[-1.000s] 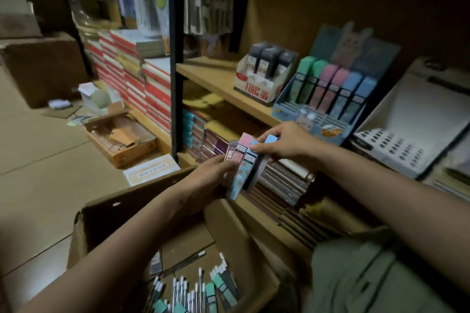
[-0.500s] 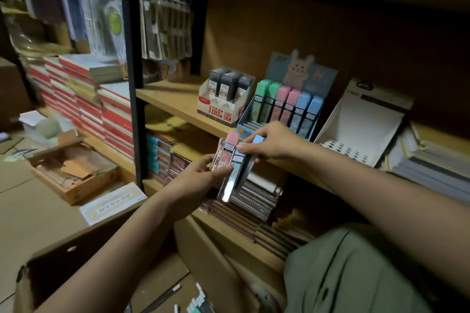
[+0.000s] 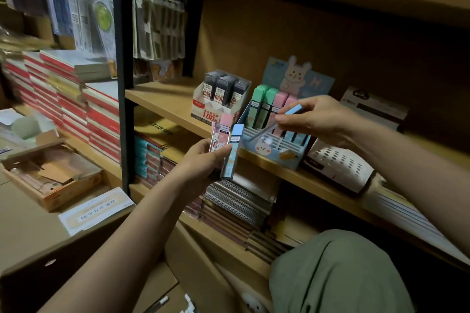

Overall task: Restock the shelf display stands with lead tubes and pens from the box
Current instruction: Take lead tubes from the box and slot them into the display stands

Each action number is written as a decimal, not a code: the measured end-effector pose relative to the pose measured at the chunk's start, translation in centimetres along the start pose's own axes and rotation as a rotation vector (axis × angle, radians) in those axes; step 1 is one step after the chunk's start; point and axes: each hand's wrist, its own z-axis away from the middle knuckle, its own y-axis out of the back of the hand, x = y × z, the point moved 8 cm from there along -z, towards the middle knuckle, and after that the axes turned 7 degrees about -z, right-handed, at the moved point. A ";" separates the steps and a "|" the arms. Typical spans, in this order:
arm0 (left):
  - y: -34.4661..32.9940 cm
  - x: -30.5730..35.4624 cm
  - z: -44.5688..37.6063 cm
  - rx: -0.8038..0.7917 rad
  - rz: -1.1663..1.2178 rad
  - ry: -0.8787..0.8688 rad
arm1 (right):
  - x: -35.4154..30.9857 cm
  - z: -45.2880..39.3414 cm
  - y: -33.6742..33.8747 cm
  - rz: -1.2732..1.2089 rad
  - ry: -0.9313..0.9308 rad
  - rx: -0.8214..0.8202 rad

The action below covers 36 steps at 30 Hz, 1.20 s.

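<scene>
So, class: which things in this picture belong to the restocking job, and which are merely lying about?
Job: blue lead tube in right hand; spare tubes in left hand; bunny display stand.
Lying about: notebook stacks; wooden tray; spiral pads.

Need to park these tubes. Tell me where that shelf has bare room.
Bare wood on the shelf left of the white stand, up to the black post. Rightward is crowded: bunny stand, then the dotted box, packed close.
</scene>
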 end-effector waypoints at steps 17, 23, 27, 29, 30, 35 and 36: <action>-1.8 -0.1 -1.6 0.011 -0.005 -0.009 | -3.3 -0.4 5.9 0.877 0.306 0.254; -2.1 -0.6 -1.7 0.002 0.009 0.008 | -2.1 -0.5 6.0 0.838 0.287 0.259; -2.1 -0.6 -1.7 0.005 -0.002 0.004 | -1.7 -1.0 5.3 0.892 0.301 0.229; -2.1 -0.5 -1.7 0.004 -0.015 0.000 | -1.4 -1.5 5.0 0.922 0.302 0.216; -2.1 -0.4 -1.6 0.003 -0.014 -0.002 | -1.3 -1.7 4.9 0.947 0.303 0.208; -1.8 -0.3 -1.5 0.003 0.028 -0.001 | -0.4 -2.3 4.5 0.970 0.351 0.272; -1.8 -0.3 -1.5 0.003 0.025 -0.001 | -0.3 -2.2 4.4 0.948 0.379 0.303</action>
